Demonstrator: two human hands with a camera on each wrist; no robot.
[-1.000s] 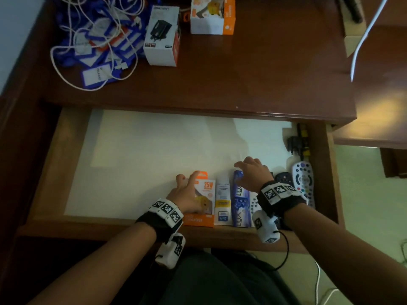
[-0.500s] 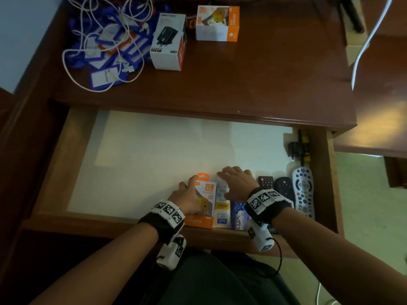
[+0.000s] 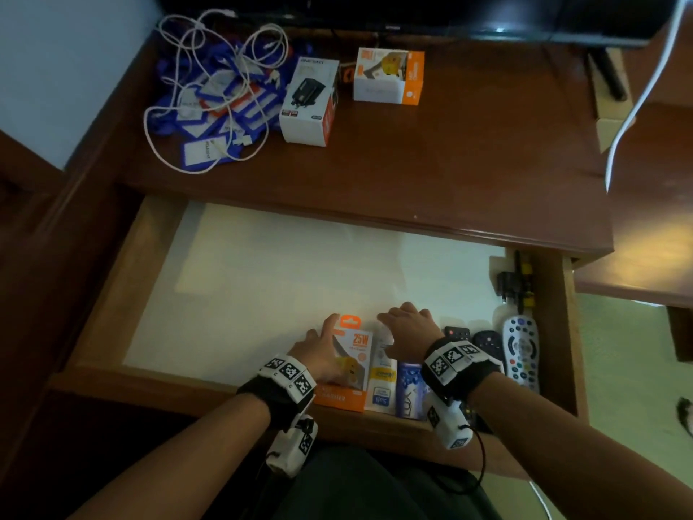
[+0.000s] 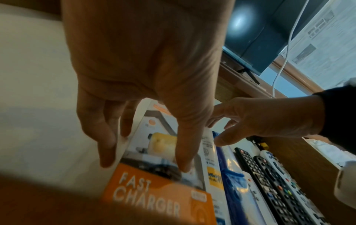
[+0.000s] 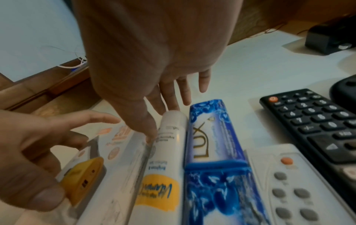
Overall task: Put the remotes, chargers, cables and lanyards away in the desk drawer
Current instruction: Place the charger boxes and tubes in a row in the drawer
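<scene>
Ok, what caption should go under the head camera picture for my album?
Two hands line up a charger box beside remotes in an open desk drawer.

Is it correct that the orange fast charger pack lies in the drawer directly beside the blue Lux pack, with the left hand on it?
Not quite. A white tube with a yellow label lies between the orange fast charger pack and the blue Lux pack, so they are not directly beside each other. The right wrist view shows this. The left hand is indeed on the charger pack.
</scene>
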